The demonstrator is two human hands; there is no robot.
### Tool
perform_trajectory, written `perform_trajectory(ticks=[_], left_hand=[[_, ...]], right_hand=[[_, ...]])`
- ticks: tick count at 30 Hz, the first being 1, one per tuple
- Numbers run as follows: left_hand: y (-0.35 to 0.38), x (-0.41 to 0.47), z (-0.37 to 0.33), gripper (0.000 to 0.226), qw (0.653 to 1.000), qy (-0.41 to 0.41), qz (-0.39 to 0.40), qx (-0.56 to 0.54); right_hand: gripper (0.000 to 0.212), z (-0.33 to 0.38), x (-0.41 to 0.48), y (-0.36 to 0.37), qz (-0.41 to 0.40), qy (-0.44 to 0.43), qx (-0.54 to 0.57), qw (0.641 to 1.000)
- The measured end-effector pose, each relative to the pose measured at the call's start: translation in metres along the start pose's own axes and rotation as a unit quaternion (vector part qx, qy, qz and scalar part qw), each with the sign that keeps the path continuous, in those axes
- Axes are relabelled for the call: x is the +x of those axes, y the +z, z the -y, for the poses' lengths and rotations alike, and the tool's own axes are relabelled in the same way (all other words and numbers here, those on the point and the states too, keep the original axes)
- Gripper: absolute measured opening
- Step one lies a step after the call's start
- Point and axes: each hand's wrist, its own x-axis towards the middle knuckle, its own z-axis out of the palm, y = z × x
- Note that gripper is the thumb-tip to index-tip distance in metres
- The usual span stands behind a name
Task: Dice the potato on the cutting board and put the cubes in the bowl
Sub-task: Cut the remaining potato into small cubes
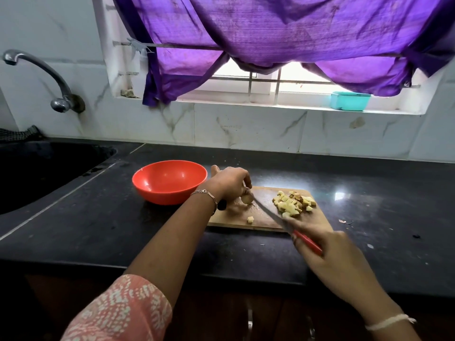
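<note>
The cutting board (236, 217) is lying on the dark desk (369, 205), near the middle of the scene. The red bowl (167, 195) is standing on the desk just left of the board, and no potato is showing inside it.

The left hand (231, 183) is reaching over the far left part of the board. Its fingers are curling down around the potato piece (247, 198) and pinning that piece against the board. A chain bracelet (206, 194) is sitting on this wrist.

The right hand (327, 252) is clenching the red handle of the knife (275, 215) at the near right corner of the board. The blade is running diagonally – from the handle up and left – and its tip is lying just beside the potato piece, on that piece's right side. Whether the edge is touching the potato cannot be told.

The cubes (294, 204) are lying in a loose pile on the right part of the board, just right of the blade; some are showing brown skin. One stray cube (250, 219) is lying apart, near the board's near edge.

A black sink (49, 168) is sitting at the far left under a metal tap (37, 67). A purple curtain (270, 33) is hanging over the window, and a teal box (349, 100) is resting on the sill.
</note>
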Motion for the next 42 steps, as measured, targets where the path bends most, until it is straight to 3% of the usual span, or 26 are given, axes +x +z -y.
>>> perform_trajectory(ticks=[5, 10, 23, 33, 38, 42], left_hand=[[0.004, -0.003, 0.006, 0.016, 0.999, 0.006, -0.043, 0.008], [0.007, -0.007, 0.011, 0.015, 0.999, 0.015, -0.039, 0.006], [0.010, -0.008, 0.010, 0.023, 0.998, 0.042, -0.034, 0.028], [0.020, -0.018, 0.004, 0.024, 0.995, 0.040, -0.042, -0.078], [0.026, -0.024, 0.003, 0.026, 0.985, 0.031, -0.046, -0.161], [0.039, -0.025, 0.000, 0.033, 0.986, 0.019, -0.097, -0.133]], right_hand=[[0.041, 0.001, -0.008, -0.001, 0.024, -0.057, -0.118, 0.991], [0.042, 0.013, -0.004, -0.004, 0.030, -0.072, -0.177, 0.981], [0.043, 0.003, 0.007, -0.013, -0.023, 0.039, -0.272, 0.961], [0.043, 0.010, 0.014, 0.002, -0.061, 0.067, -0.241, 0.966], [0.047, 0.020, 0.010, 0.008, -0.056, 0.091, -0.127, 0.986], [0.049, 0.030, 0.005, 0.021, -0.055, 0.084, -0.065, 0.993]])
